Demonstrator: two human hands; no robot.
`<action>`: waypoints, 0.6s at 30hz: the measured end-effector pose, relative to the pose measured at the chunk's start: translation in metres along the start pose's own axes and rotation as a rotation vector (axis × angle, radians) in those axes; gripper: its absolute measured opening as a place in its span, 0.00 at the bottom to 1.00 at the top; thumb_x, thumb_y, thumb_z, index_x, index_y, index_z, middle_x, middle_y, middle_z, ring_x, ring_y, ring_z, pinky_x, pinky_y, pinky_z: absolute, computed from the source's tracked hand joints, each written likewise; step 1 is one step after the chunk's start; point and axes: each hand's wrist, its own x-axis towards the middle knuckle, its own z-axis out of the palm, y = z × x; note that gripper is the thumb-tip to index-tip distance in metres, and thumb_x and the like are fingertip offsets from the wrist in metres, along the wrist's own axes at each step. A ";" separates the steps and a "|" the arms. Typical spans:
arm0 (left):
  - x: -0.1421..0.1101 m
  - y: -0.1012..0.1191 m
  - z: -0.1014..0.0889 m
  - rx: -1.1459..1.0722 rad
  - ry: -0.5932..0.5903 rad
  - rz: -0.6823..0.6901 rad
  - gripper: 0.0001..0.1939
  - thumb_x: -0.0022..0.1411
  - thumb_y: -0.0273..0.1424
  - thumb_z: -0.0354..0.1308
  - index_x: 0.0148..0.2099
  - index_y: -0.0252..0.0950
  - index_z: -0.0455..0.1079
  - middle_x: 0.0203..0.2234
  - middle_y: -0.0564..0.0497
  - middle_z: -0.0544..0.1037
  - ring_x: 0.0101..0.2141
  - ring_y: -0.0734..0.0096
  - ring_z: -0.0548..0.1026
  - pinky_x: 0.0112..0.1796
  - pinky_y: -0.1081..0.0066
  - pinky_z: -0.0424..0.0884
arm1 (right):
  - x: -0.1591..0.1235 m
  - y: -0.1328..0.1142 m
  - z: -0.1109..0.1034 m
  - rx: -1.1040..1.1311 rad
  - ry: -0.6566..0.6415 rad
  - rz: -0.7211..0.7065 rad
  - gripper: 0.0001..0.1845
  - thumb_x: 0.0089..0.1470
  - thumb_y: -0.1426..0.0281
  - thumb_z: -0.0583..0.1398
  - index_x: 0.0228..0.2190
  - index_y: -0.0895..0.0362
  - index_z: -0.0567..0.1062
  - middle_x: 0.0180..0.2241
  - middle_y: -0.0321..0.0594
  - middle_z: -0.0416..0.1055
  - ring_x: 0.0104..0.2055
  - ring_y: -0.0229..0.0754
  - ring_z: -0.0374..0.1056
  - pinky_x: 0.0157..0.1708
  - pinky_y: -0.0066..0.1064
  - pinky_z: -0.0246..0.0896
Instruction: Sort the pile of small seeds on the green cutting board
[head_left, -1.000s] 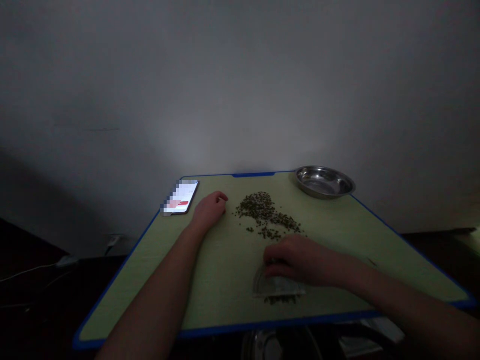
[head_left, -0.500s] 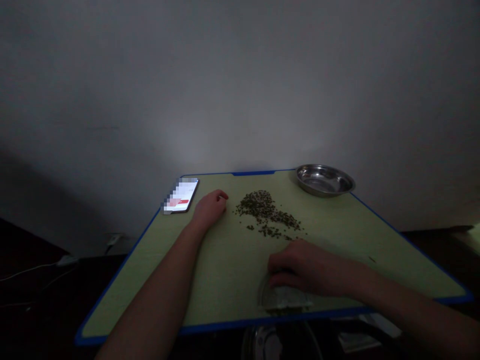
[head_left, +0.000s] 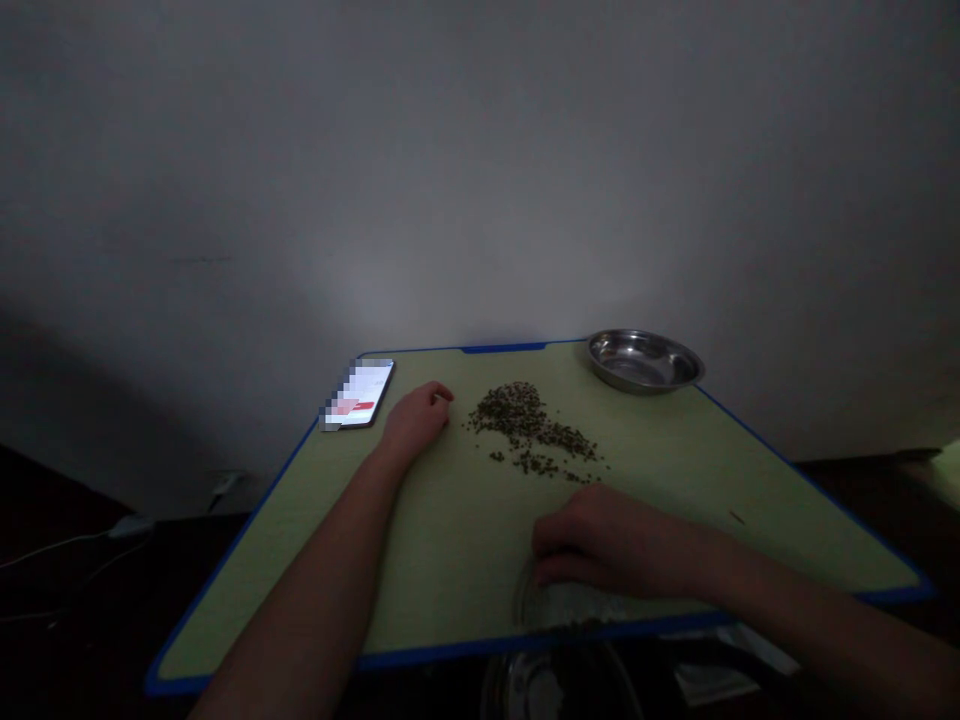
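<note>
My right hand (head_left: pixel 600 540) is closed on a clear half-round plastic protractor (head_left: pixel 551 607), its fingers pressed down near the front table edge. The protractor lies low on the table, its straight side at the blue rim, with some dark grains beside it. My left hand (head_left: pixel 416 415) rests on the table with curled fingers. A small pale spot shows between them, too small to name. To its right lies a loose pile of small dark green grains (head_left: pixel 514 412), perhaps beans, trailing off towards my right hand.
The pale green table (head_left: pixel 450 560) has a blue rim. A lit phone (head_left: pixel 367 395) lies at the back left, a steel bowl (head_left: pixel 645 362) at the back right. Below the front edge is a shiny round metal vessel (head_left: pixel 536 690). A thin dark sliver (head_left: pixel 737 517) lies on the right.
My right hand has drawn the protractor nearer to the front edge, and the grains before it have moved to the rim. My left hand stays in place.
</note>
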 end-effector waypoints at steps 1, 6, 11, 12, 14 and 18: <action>0.001 -0.001 0.001 -0.003 -0.002 0.001 0.17 0.53 0.28 0.45 0.41 0.39 0.71 0.28 0.51 0.78 0.34 0.66 0.73 0.32 0.70 0.63 | 0.000 0.000 0.000 0.004 -0.003 0.002 0.16 0.58 0.59 0.53 0.31 0.55 0.76 0.26 0.38 0.75 0.27 0.38 0.70 0.26 0.25 0.54; 0.001 -0.002 0.001 -0.011 -0.008 -0.005 0.17 0.54 0.28 0.45 0.41 0.39 0.71 0.27 0.51 0.78 0.33 0.66 0.73 0.32 0.70 0.63 | -0.001 -0.003 -0.002 0.009 0.001 0.005 0.16 0.59 0.60 0.53 0.32 0.55 0.76 0.26 0.39 0.76 0.28 0.38 0.69 0.27 0.26 0.54; 0.000 0.000 -0.001 -0.009 -0.004 -0.012 0.17 0.54 0.28 0.45 0.41 0.39 0.71 0.26 0.52 0.78 0.34 0.65 0.73 0.31 0.70 0.63 | -0.001 -0.005 -0.004 0.063 -0.012 0.003 0.15 0.60 0.62 0.52 0.32 0.56 0.76 0.27 0.40 0.76 0.28 0.37 0.69 0.27 0.25 0.55; -0.001 0.000 -0.001 -0.008 -0.005 -0.011 0.17 0.53 0.28 0.45 0.41 0.39 0.71 0.26 0.52 0.78 0.34 0.65 0.73 0.31 0.70 0.63 | -0.002 -0.006 -0.004 0.065 -0.006 0.003 0.15 0.60 0.62 0.52 0.32 0.56 0.76 0.27 0.39 0.75 0.28 0.37 0.68 0.27 0.25 0.55; -0.001 0.001 -0.002 -0.006 -0.004 -0.010 0.17 0.53 0.28 0.45 0.41 0.39 0.71 0.26 0.52 0.77 0.34 0.65 0.73 0.31 0.70 0.63 | -0.003 -0.006 -0.005 0.066 0.005 0.002 0.15 0.60 0.62 0.53 0.32 0.56 0.76 0.27 0.39 0.75 0.28 0.37 0.69 0.27 0.25 0.55; -0.001 0.001 -0.001 -0.006 -0.001 -0.014 0.16 0.53 0.28 0.45 0.41 0.40 0.71 0.27 0.52 0.78 0.33 0.65 0.73 0.30 0.70 0.62 | -0.006 -0.006 -0.005 0.078 0.009 -0.005 0.15 0.60 0.62 0.53 0.31 0.56 0.75 0.26 0.38 0.75 0.27 0.36 0.68 0.27 0.24 0.55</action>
